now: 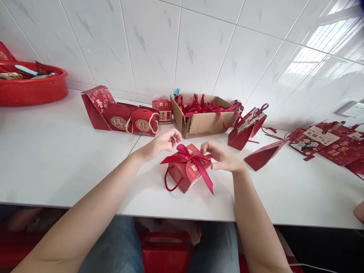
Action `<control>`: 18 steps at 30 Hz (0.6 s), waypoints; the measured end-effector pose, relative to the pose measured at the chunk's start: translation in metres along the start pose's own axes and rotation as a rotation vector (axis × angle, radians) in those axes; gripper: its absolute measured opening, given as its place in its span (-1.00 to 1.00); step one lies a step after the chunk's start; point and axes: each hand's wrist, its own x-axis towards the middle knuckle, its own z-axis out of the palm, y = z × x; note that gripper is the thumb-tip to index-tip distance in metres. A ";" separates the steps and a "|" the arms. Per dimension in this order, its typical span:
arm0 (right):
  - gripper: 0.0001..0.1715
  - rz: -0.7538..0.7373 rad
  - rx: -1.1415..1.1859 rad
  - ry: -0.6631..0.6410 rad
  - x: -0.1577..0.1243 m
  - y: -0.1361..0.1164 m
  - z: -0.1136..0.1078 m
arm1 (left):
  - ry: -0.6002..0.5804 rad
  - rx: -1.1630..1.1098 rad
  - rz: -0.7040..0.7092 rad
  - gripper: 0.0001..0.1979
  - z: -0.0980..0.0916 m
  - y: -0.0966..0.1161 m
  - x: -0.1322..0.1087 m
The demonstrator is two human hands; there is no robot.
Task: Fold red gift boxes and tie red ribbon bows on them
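Where the white tabletop (57, 159) lies bare just in front of the open brown cardboard box of red ribbons (207, 125), a small red paper gift box (182, 178) stands upright on its base; one vertical corner is turned toward the person, and its longer visible face runs from that corner away to the right, so that the long axis lies aslant to the cardboard box's front wall. A dark red satin ribbon bow (189, 155) sits on its top with an oval red tag (191, 170) under the knot; one tail points left, the longer tail runs down over the near right face; a red cord handle (170, 184) hangs in a loop from the near left face.

The left hand (162, 144) comes in from the near left of the cardboard box, forearm low over the table, wrist straight; its fingers are bent, thumb and forefinger tips drawn close together just above the bow's left loop, with no ribbon visible between them. The right hand (223, 159) comes from the near right, palm turned inward; its fingers are curled at the bow's right loop, thumb held apart below them; whether they touch the ribbon I cannot tell.

Left of the cardboard box stand a little red box with gold characters (162, 110) and a row of red pouches with cream cord handles (133, 121); far left of it sits a round red plastic basket (31, 91); right of it leans a red paper bag (246, 131), and beyond that lie flat red printed bags (327, 144).
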 end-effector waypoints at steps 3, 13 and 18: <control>-0.56 0.012 -0.025 0.045 0.003 -0.009 0.008 | -0.081 0.131 0.016 -0.79 0.008 0.006 -0.003; -0.80 -0.068 0.011 0.251 0.003 -0.012 0.013 | -0.026 0.216 0.009 -0.90 0.013 0.007 -0.002; -0.86 -0.129 -0.020 0.261 0.005 -0.009 0.016 | -0.002 0.192 0.055 -0.90 0.015 0.009 0.000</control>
